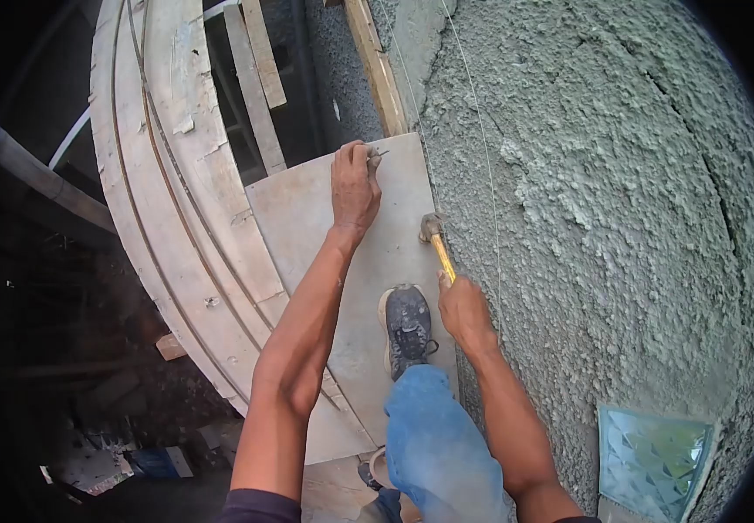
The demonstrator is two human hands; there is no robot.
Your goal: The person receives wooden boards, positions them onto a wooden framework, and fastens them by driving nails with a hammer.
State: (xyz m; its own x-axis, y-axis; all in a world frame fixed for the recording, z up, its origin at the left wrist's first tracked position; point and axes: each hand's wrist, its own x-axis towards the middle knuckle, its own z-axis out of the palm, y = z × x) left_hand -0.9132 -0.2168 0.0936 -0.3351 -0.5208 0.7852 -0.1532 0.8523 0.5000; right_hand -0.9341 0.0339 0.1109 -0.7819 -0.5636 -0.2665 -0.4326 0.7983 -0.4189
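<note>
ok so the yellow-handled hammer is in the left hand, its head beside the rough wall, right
Not quite: the head view shows the yellow-handled hammer in the right hand, not the left. Its head is indeed beside the rough wall.

A building site: rough concrete wall, plank scaffolding, string lines.

Hammer handle coloured yellow; hammer head seen as grey-brown. Panel toned pale grey-beige, faintly blotched. Planks seen in pale beige, striped lengthwise by dark brown lines. Wall coloured grey-green, mottled all over, streaked dark. Strings seen as white. Glass block tinted pale teal, patterned with facets. Shoe coloured black, speckled pale. Jeans seen as blue, faded in patches. Sleeve toned dark purple.
</note>
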